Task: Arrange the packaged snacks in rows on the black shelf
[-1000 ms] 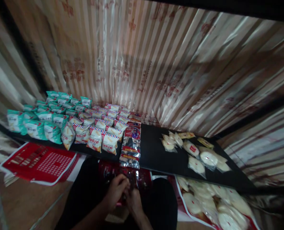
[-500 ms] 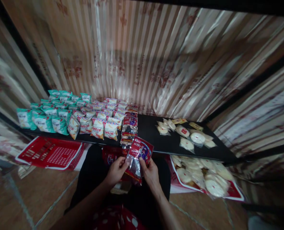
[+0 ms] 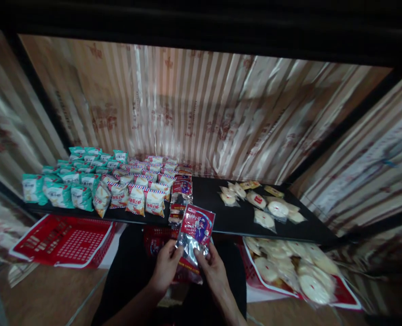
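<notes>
My left hand (image 3: 166,264) and my right hand (image 3: 212,266) both grip the lower edge of a red and clear snack packet (image 3: 196,231), held upright just in front of the black shelf (image 3: 235,213). Fingers of both hands are closed on the packet. Below the hands sits a red basket of similar packets (image 3: 156,240), partly hidden by my arms. On the shelf right behind the packet runs a row of the same red packets (image 3: 181,192).
Green packets (image 3: 68,181) and red-white-blue striped packets (image 3: 143,190) fill the shelf's left half. Clear-wrapped round white cakes (image 3: 265,206) lie at its right. An empty red basket (image 3: 65,233) sits lower left; a red tray of round cakes (image 3: 292,271) lower right. Striped fabric backs the shelf.
Both hands rose from low in the basket with a red packet and now hold it upright near the shelf edge. The view has tilted down slightly.
</notes>
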`<state>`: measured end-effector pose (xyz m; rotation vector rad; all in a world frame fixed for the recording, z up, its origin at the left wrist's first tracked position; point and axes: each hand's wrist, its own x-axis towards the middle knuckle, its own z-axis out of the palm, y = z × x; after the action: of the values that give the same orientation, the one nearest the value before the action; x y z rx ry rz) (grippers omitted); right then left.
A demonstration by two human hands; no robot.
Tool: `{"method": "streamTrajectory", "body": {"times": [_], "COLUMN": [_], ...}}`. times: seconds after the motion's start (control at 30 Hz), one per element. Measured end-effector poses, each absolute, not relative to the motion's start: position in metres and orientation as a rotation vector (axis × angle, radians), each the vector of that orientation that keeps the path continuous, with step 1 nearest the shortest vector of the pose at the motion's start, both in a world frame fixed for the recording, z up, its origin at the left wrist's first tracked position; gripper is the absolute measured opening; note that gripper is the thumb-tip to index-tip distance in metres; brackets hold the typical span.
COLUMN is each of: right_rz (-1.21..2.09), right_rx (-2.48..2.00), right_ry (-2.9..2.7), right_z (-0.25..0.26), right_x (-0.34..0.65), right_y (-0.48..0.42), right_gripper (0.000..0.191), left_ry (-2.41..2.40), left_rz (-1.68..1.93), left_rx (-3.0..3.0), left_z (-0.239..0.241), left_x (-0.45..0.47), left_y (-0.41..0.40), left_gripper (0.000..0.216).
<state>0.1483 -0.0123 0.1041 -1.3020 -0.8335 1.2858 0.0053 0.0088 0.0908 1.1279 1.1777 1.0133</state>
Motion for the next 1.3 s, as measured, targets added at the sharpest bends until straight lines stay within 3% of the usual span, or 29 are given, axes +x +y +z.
{"method": "streamTrajectory", "body": {"times": [0.3, 0.53, 0.97, 1.3], "right_rz": [1.132, 0.929, 0.67, 0.533], "right_rx": [-1.399, -1.417, -1.652, -1.89], "right_ry": [-0.887, -1.086, -1.371, -1.604], "right_z": [0.138, 0.147, 0.144, 0.144], "right_x": [0.161, 0.175, 0.178, 0.16], "right_y": [0.052, 0.135, 0.261, 0.298], "right_gripper": [0.057, 0.056, 0.064, 0.047], "left_ry": [1.396, 1.193, 1.408, 1.539], "left_rz": [1.164, 1.089, 1.07, 1.083], "left_rx": [1.572, 2.129, 2.113, 2.077], "left_z": [0.106, 0.129, 0.122, 0.112], "left_x": [0.011, 0.023, 0.057, 0.06], "left_y": [0.035, 0.075, 0.176, 0.206], "left_gripper": [0.045, 0.041, 0.047, 0.047]}}
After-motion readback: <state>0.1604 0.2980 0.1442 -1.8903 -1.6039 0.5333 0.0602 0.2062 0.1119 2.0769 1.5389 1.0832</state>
